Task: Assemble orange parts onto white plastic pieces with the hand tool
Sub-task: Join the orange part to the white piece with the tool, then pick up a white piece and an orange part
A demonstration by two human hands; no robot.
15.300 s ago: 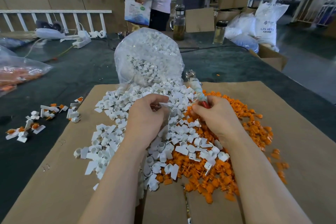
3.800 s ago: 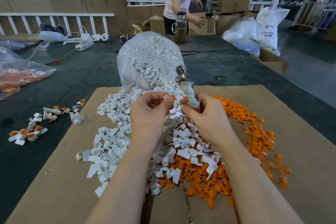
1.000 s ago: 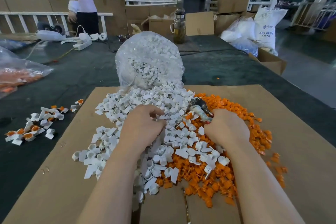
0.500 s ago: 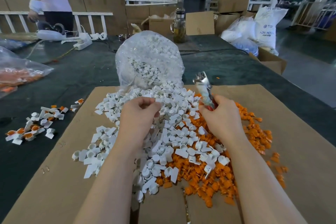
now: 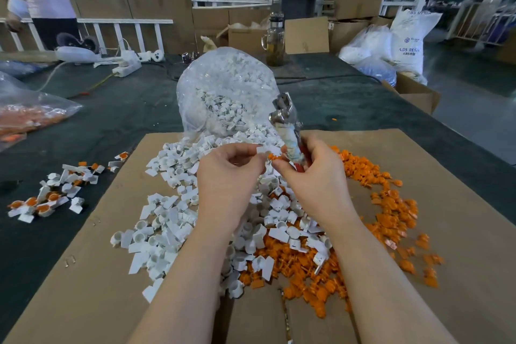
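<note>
Fingertips meet just above the centre of the frame: the left hand (image 5: 227,176) pinches a white piece (image 5: 268,150) by its flat tab, thumb and forefinger curled, other fingers loose. The right hand (image 5: 312,176) pinches an orange part (image 5: 272,157) at its fingertips, touching the white piece, while its curled fingers also hold the hand tool (image 5: 287,126), metal head pointing up. To do this well, I judge, line the orange part squarely with the white piece's socket before pressing, and keep the tab steady. Whether it has seated cannot be told. Below the hands lie the white pile (image 5: 173,204) and orange pile (image 5: 391,198) on cardboard (image 5: 460,232); finished pieces (image 5: 50,193) sit at the left; a bag (image 5: 223,86) stands behind.
</note>
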